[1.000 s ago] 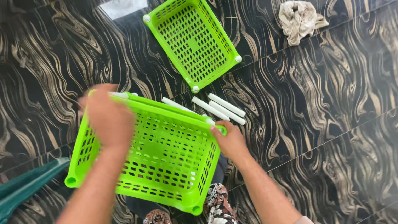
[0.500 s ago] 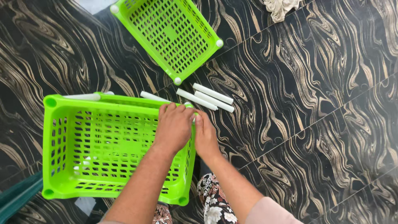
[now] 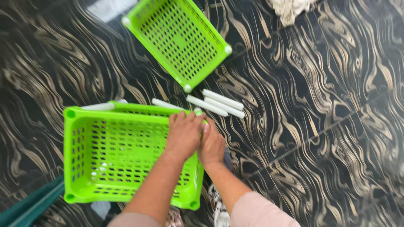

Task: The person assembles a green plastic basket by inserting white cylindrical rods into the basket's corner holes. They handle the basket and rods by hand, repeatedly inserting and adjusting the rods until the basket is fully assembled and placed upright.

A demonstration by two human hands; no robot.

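Green perforated plastic basket (image 3: 113,155) on the tiled floor (image 3: 320,126), at 7 o'clock in view. Left hand (image 3: 183,135) and right hand (image 3: 211,145) both pressed flat at its 3 o'clock corner rim, closed around nothing. Likely light, stiff, slightly flexing; grip best at the solid rim.

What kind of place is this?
Likely a home floor, though that is a guess: dark marbled floor tiles, two green plastic baskets, loose white tubes, and a crumpled cloth. Both hands press on one basket's corner.
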